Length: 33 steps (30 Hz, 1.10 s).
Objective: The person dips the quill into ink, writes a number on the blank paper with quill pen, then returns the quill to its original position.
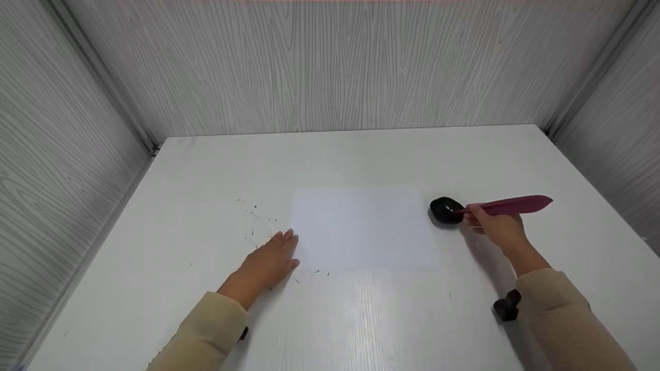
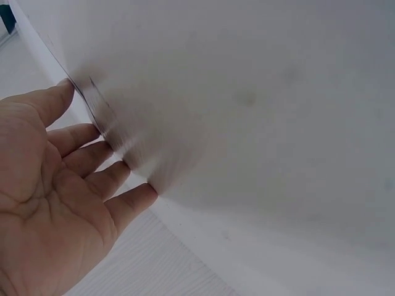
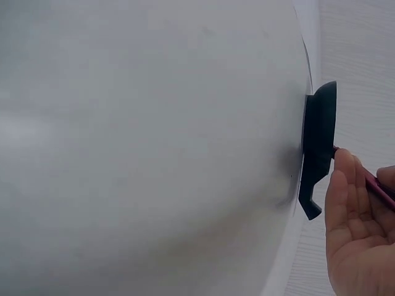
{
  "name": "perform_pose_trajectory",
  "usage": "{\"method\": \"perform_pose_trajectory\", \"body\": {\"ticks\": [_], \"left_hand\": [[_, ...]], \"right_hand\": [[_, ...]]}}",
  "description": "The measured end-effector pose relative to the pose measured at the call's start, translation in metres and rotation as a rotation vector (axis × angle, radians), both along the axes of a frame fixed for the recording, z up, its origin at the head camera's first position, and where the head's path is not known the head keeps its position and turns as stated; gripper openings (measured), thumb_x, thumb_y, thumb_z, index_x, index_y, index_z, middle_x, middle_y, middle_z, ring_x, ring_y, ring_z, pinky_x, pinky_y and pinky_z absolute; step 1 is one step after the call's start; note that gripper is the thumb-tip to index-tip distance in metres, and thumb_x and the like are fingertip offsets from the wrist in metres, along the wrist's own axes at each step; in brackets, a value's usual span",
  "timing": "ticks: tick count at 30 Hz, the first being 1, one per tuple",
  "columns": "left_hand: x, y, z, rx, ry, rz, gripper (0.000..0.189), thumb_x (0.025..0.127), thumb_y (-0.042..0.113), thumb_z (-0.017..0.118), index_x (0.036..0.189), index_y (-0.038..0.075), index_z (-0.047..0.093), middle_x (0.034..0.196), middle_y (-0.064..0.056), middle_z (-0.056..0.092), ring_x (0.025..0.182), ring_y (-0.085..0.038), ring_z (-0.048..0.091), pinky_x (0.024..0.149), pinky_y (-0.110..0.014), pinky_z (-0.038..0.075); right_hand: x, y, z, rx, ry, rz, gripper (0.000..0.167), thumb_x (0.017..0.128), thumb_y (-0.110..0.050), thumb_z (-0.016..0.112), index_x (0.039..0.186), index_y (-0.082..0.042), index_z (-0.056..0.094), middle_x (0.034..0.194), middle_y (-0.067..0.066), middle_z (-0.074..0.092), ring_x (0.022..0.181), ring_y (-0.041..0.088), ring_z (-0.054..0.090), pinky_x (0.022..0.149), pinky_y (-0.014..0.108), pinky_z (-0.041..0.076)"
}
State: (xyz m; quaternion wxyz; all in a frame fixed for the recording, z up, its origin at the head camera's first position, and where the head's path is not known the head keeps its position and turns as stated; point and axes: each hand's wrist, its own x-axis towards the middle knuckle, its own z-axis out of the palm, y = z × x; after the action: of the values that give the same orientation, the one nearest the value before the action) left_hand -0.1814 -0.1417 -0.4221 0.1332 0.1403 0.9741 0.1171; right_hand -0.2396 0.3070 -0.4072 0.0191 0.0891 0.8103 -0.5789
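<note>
A blank white sheet of paper (image 1: 363, 229) lies flat on the table. My left hand (image 1: 270, 260) rests at the paper's left edge, palm down; in the left wrist view the fairly straight fingers (image 2: 133, 203) touch the surface with their tips. With my right hand (image 1: 492, 224) I pinch a dark red quill pen (image 1: 521, 205), its feather end pointing right. The quill's lower tip reaches into a small round black dish (image 1: 446, 210) just right of the paper. From the side, the right wrist view shows the dish (image 3: 320, 132) near my fingers; the quill's point is hidden inside it.
Small dark marks (image 1: 252, 214) are scattered on the white table (image 1: 330, 159), left of and below the paper. A black device (image 1: 508, 306) shows beside the right sleeve. Grey wood-grain panels (image 1: 330, 67) stand behind and at both sides.
</note>
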Motion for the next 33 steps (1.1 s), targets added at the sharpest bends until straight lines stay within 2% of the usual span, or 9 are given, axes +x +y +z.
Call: {"method": "perform_pose_trajectory", "body": {"ticks": [3, 8, 15, 20, 22, 29, 33], "left_hand": [[0.001, 0.000, 0.001, 0.003, 0.003, 0.006, 0.059, 0.099, 0.028, 0.052, 0.147, -0.001, 0.031, 0.155, -0.012, 0.024, 0.142, -0.031, 0.019, 0.111, -0.049, 0.024], [0.002, 0.000, 0.000, 0.011, 0.008, 0.019, 0.059, 0.099, 0.028, 0.053, 0.147, 0.000, 0.032, 0.155, -0.011, 0.024, 0.142, -0.031, 0.019, 0.111, -0.049, 0.023], [0.003, -0.002, -0.002, 0.017, 0.010, 0.036, 0.059, 0.098, 0.027, 0.054, 0.147, 0.001, 0.032, 0.155, -0.011, 0.024, 0.141, -0.031, 0.019, 0.110, -0.050, 0.024], [0.002, -0.004, -0.002, 0.019, 0.007, 0.033, 0.059, 0.099, 0.028, 0.053, 0.147, 0.001, 0.032, 0.155, -0.011, 0.024, 0.142, -0.031, 0.019, 0.110, -0.050, 0.024], [0.002, -0.004, -0.001, 0.022, 0.006, 0.027, 0.059, 0.099, 0.028, 0.053, 0.147, 0.001, 0.032, 0.155, -0.012, 0.024, 0.142, -0.031, 0.019, 0.110, -0.050, 0.024], [0.003, -0.003, 0.002, 0.031, 0.005, 0.019, 0.058, 0.099, 0.027, 0.052, 0.147, 0.000, 0.032, 0.155, -0.012, 0.025, 0.142, -0.030, 0.019, 0.110, -0.050, 0.024], [0.003, -0.001, 0.003, 0.028, 0.017, 0.010, 0.058, 0.099, 0.027, 0.052, 0.147, 0.000, 0.033, 0.154, -0.012, 0.026, 0.141, -0.031, 0.020, 0.110, -0.050, 0.024]], "right_hand": [[-0.001, -0.001, 0.001, 0.000, 0.007, 0.005, 0.052, 0.095, -0.035, 0.059, 0.124, 0.009, 0.055, 0.084, -0.005, 0.072, 0.081, 0.005, 0.068, 0.076, 0.023, 0.054], [-0.005, -0.009, 0.007, -0.061, 0.036, -0.008, 0.054, 0.095, -0.036, 0.058, 0.128, 0.007, 0.054, 0.085, -0.006, 0.072, 0.082, 0.006, 0.069, 0.080, 0.028, 0.054], [-0.014, -0.035, 0.019, -0.145, 0.026, -0.055, 0.050, 0.094, -0.037, 0.060, 0.124, 0.002, 0.058, 0.079, -0.007, 0.072, 0.077, 0.003, 0.068, 0.077, 0.019, 0.053], [-0.022, -0.058, 0.024, -0.212, 0.030, -0.061, 0.045, 0.094, -0.032, 0.060, 0.122, 0.004, 0.058, 0.079, -0.006, 0.071, 0.077, 0.005, 0.068, 0.076, 0.020, 0.053], [-0.025, -0.067, 0.024, -0.235, 0.028, -0.062, 0.045, 0.095, -0.030, 0.060, 0.124, 0.004, 0.057, 0.080, -0.005, 0.071, 0.078, 0.006, 0.069, 0.077, 0.022, 0.054], [-0.030, -0.094, 0.019, -0.197, -0.040, -0.054, 0.045, 0.095, -0.036, 0.058, 0.125, -0.002, 0.059, 0.086, -0.002, 0.072, 0.084, 0.008, 0.068, 0.083, 0.025, 0.053], [-0.032, -0.108, 0.014, -0.199, -0.025, -0.015, 0.043, 0.096, -0.034, 0.058, 0.123, -0.001, 0.060, 0.089, 0.001, 0.072, 0.085, 0.010, 0.069, 0.083, 0.027, 0.053]]}}
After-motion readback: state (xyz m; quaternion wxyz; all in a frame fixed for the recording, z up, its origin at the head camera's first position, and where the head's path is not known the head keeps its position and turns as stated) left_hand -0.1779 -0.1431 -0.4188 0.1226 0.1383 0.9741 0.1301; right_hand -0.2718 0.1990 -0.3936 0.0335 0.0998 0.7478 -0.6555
